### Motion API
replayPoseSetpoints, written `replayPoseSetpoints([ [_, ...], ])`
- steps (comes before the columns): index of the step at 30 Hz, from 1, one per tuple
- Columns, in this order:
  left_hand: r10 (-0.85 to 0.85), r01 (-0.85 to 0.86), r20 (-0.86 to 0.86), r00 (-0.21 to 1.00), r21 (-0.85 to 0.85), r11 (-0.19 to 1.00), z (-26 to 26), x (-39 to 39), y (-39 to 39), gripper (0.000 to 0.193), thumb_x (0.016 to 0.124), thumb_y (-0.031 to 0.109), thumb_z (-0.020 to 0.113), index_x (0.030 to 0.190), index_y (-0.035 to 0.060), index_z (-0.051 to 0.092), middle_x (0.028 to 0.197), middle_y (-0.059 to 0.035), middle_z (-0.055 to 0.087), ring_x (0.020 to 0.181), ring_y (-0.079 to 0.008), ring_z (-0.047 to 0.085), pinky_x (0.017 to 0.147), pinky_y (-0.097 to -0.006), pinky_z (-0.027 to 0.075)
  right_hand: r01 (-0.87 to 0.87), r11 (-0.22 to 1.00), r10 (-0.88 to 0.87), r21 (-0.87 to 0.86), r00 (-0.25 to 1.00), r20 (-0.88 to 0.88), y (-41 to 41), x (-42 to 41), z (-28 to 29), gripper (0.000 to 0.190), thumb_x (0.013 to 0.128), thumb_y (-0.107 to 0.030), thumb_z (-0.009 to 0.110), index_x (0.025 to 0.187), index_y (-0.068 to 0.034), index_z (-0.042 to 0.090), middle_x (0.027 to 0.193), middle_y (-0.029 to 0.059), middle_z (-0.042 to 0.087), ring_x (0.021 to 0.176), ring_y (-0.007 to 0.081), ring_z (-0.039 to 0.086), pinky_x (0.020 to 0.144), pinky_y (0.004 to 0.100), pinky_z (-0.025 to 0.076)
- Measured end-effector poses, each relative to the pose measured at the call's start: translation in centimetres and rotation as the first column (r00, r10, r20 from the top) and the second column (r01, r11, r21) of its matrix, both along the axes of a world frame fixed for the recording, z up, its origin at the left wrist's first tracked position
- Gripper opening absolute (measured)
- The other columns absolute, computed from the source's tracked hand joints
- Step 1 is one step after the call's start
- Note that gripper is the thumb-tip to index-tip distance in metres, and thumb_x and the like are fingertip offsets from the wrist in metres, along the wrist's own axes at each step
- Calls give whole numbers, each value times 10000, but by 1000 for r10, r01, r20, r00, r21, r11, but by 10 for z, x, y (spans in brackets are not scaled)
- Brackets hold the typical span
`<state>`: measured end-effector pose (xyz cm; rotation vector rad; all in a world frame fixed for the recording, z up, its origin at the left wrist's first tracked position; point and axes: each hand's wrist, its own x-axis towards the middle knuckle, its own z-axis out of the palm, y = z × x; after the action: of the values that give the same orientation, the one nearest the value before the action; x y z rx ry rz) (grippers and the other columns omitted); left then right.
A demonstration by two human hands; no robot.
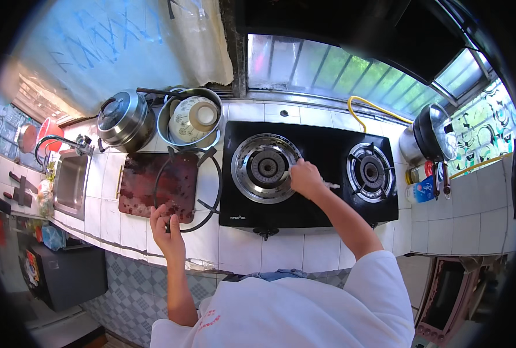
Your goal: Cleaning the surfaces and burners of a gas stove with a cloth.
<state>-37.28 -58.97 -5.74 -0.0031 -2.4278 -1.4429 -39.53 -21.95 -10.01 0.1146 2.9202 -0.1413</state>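
A black two-burner gas stove (323, 174) lies before me on the white tiled counter. My right hand (306, 177) rests at the right edge of the left burner's shiny metal drip pan (242, 187), its fingers closed on a whitish cloth or wipe (331, 185) that trails out to the right. My left hand (166, 226) has its thumb and fingers at the lower left of a round black pan support (221, 174), which is tilted over the red-brown cutting board (131, 174). On the right burner (371, 172), another pan support stands in place.
Behind the board are a lidded steel pot (125, 122) and a pot holding bowls (193, 117). A sink (71, 182) is at left. Stacked pans (427, 135) and a blue-and-white packet (422, 190) stand at right. A yellow hose (380, 105) runs behind the stove.
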Motion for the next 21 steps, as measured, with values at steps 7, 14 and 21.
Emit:
replayPoseSetpoints([
  [7,60,-59,-7,998,55,997,-6,21,-8,272,891,129,570,687,-2,447,1235,-116,516,1319,-348,313,1017,-423,290,232,905,-191,-357,971,145,-74,28,-4,243,725,-225,610,753,11,661,857,216,646,837,340,649,749,429,517],
  [14,147,-146,-18,989,62,987,-9,39,-20,237,883,101,563,703,-8,454,1254,-129,499,1315,-347,320,956,-389,336,273,833,-331,-481,943,-39,-147,-31,-38,242,809,-224,591,884,1,639,1028,251,561,886,384,616,742,434,516],
  [21,211,-212,-41,977,-15,977,-1,56,-34,196,868,72,561,717,-11,468,1257,-135,495,1319,-346,317,954,-396,341,548,562,-648,-620,758,82,-158,-95,-11,210,829,-184,576,925,-3,623,1047,263,550,891,362,619,720,419,520],
])
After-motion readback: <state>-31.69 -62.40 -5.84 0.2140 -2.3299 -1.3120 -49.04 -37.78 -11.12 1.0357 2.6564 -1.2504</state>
